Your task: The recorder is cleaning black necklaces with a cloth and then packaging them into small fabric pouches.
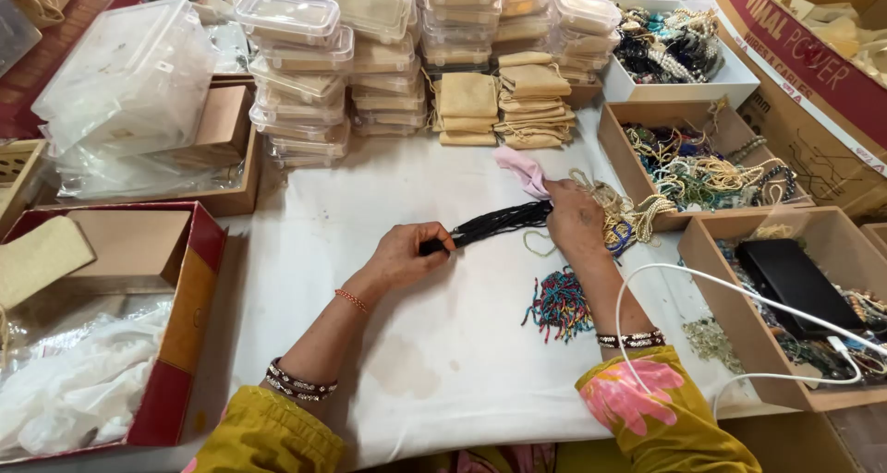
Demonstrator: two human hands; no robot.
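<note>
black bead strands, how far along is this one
Looks done: tan pouches stacked beside lidded clear boxes. In hand: left hand and right hand stretch the black bead strands beside a pink pouch. Left: red-and-blue strands loose on the white cloth.

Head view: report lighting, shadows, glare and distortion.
Head view: soft, even light; faint shadows under the left hand and right hand holding the black bead strands; mild glare on the clear plastic boxes; wide-angle bending at the edges; sharp throughout.

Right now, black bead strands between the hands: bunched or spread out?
Bunched. The black bead strands run as one tight bundle from the left hand to the right hand.
</note>
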